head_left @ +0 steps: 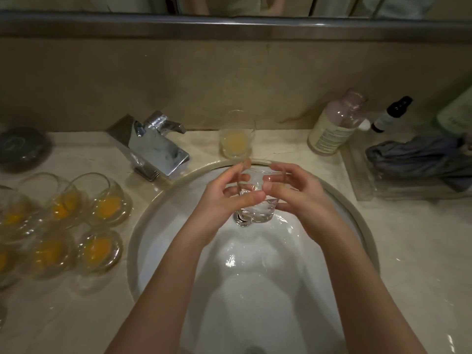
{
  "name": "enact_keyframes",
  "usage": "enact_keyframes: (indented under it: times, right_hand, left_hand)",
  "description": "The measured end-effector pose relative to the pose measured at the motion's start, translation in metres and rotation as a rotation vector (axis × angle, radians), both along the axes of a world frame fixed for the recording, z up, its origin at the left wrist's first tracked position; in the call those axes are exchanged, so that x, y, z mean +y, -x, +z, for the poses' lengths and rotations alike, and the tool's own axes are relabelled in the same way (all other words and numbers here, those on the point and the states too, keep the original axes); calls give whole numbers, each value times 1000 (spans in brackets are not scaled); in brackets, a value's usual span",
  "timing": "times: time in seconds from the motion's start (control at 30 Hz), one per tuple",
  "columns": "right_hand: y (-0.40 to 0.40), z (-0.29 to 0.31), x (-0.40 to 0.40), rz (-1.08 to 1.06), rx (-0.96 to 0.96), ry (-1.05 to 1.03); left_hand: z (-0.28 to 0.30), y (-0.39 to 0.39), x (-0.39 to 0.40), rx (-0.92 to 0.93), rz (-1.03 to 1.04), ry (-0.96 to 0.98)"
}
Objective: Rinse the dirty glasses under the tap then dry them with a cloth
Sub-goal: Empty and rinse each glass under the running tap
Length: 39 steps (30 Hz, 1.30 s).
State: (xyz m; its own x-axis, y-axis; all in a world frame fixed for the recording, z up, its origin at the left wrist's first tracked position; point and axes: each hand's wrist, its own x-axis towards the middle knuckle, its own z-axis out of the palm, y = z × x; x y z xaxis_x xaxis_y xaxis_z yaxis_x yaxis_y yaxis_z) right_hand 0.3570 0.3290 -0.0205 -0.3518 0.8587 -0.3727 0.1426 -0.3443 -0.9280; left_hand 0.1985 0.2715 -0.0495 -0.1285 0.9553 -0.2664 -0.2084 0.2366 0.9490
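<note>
both hands, left hand [224, 198] and right hand [296, 192], curl round a clear glass [258, 200] held upright over the sink [255, 290] drain, so drips fall inside. the dirty glasses [76, 208] wait on the table left of the tap [158, 146], within reach.

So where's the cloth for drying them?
The grey cloth lies bunched in a clear tray on the counter, right of the sink, beside the bottles.

one clear glass [258, 198] in hand, one by the wall [236, 136] — two bottles [334, 126]
</note>
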Motion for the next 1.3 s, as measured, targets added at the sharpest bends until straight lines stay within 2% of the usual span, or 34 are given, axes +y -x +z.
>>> enact_keyframes:
  times: [0.13, 0.27, 0.33, 0.67, 1.0, 1.13, 1.23, 1.3]
  right_hand:
    - [0, -1, 13, -179, -86, -220]
    - [4, -7, 32, -344, -200, -377]
    - [8, -11, 44, -384, -219, -407]
    - [27, -31, 85, -424, -330, -449]
    - [29, -40, 93, -364, -334, -473]
    - [29, -24, 81, -333, -414, -616]
    - [42, -2, 67, -362, -342, -801]
    - [57, 11, 64, -303, -216, -762]
  left_hand:
    - [-2, 2, 20, 39, 24, -21]
    - [-16, 4, 36, 183, 413, -48]
    - [-20, 4, 45, 257, 490, -65]
    - [-31, 10, 92, 347, 409, -36]
    - [-32, 15, 97, 364, 474, -62]
    - [-30, 11, 80, 311, 496, -76]
    - [-29, 9, 56, 254, 495, -99]
    - [-27, 8, 38, 225, 495, -89]
